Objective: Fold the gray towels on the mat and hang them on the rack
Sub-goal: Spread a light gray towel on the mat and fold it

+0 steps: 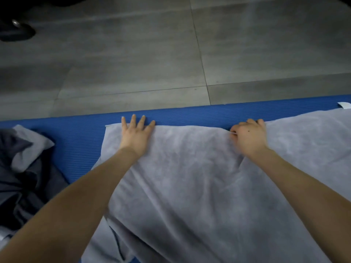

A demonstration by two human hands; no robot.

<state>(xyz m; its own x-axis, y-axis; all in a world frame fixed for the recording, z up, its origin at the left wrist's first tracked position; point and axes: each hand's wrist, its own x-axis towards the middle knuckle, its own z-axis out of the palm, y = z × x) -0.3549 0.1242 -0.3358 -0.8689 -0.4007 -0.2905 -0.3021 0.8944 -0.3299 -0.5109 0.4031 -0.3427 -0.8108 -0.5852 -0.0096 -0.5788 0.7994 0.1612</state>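
A large light gray towel [190, 177] lies spread over the blue mat [79, 141], its far edge running along the mat's far side. My left hand [135, 134] rests flat near the towel's far left corner, fingers spread, holding nothing. Further right, my right hand [248, 135] is curled on the towel's far edge and pinches the fabric there. The towel is creased below my right wrist. The rack is out of view.
A heap of dark and light gray cloth [24, 164] lies at the mat's left end. Gray tiled floor [152, 54] stretches beyond the mat. A dark shoe [17, 31] sits at the far left. A small white tag [344, 105] lies at the mat's right edge.
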